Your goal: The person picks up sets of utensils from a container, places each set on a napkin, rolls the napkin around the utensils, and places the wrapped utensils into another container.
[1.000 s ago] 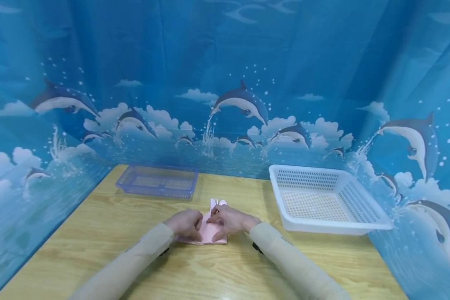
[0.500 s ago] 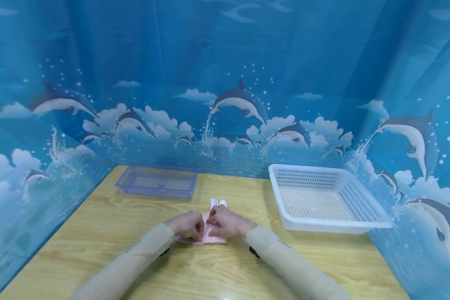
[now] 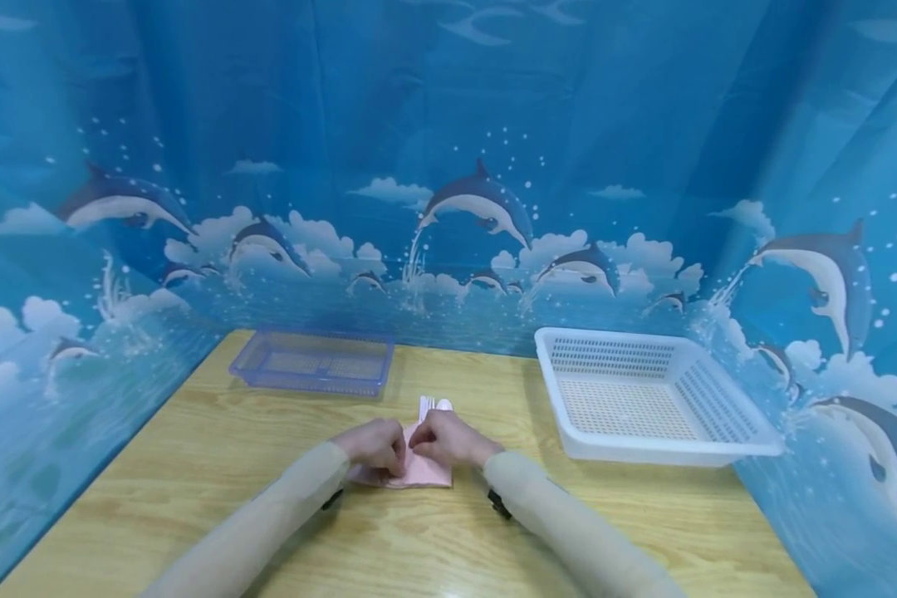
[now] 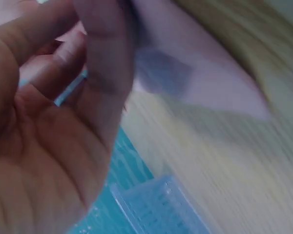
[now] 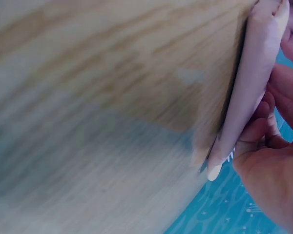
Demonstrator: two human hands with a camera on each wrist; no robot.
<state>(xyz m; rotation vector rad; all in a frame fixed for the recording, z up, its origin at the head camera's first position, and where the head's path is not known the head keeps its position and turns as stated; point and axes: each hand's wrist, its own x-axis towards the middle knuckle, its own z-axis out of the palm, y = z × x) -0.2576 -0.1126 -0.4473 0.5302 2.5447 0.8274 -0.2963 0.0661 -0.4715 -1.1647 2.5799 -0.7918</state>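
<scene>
A pink napkin (image 3: 429, 475) lies on the wooden table, partly folded over a fork (image 3: 427, 404) and a spoon (image 3: 444, 404). Only the heads of the two utensils stick out at its far end. My left hand (image 3: 376, 446) pinches the napkin's left part, and in the left wrist view a loose napkin corner (image 4: 219, 83) spreads beyond the fingers. From the other side my right hand (image 3: 454, 438) holds the napkin with thumb and curled fingers. Seen from the right wrist, the folded napkin edge (image 5: 251, 73) forms a long roll with the spoon tip (image 5: 214, 172) at its end.
A translucent purple basket (image 3: 314, 390) stands at the table's back left. At the back right is a larger white perforated basket (image 3: 665, 453). A blue curtain (image 3: 419, 100) with dolphins hangs behind and at both sides of the table (image 3: 419, 548).
My right hand has shifted slightly left, its fingers drawing together on the napkin beside the left hand. The left hand stays almost in place. The baskets have not moved.
</scene>
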